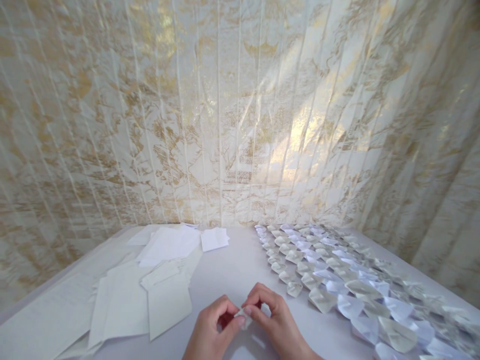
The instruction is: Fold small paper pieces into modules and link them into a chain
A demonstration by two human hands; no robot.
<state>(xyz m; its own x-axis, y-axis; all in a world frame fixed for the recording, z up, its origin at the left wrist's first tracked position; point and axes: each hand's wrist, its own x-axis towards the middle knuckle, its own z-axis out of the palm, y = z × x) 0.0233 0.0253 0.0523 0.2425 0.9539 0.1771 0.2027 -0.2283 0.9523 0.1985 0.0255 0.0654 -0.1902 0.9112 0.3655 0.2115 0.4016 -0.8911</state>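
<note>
Close to the front of the white table, my left hand and my right hand meet fingertip to fingertip. Both pinch a small folded piece of white paper just above the tabletop. Fingers cover much of it, so its full shape is hidden. Rows of small folded paper pieces, white and greyish, lie to the right of my right hand. Left of my left hand is a stack of cut paper sheets.
Larger paper sheets spread over the table's left side, with bright white sheets behind them. A small pile of paper squares lies at the back middle. Behind the table hangs a patterned gold and white curtain.
</note>
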